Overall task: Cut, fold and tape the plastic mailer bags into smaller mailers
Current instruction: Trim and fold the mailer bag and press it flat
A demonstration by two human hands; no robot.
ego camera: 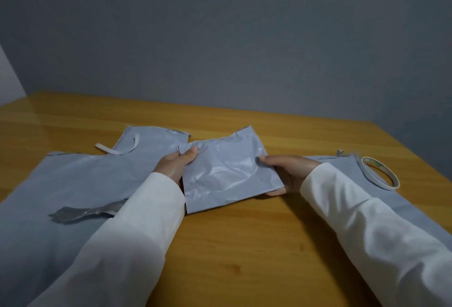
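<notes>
A small grey plastic mailer (227,172) is held just above the wooden table (244,245) at the centre. My left hand (176,166) grips its left edge, thumb on top. My right hand (286,174) grips its right edge, thumb on top and fingers underneath. A large grey mailer bag (73,184) lies flat at the left under my left sleeve. Another grey mailer sheet (347,172) lies at the right under my right sleeve, with a roll of tape (381,172) resting on it.
A white backing strip (117,151) curls on the far part of the left bag. A crumpled grey offcut (85,212) lies on that bag near my left sleeve. A grey wall stands behind the table's far edge.
</notes>
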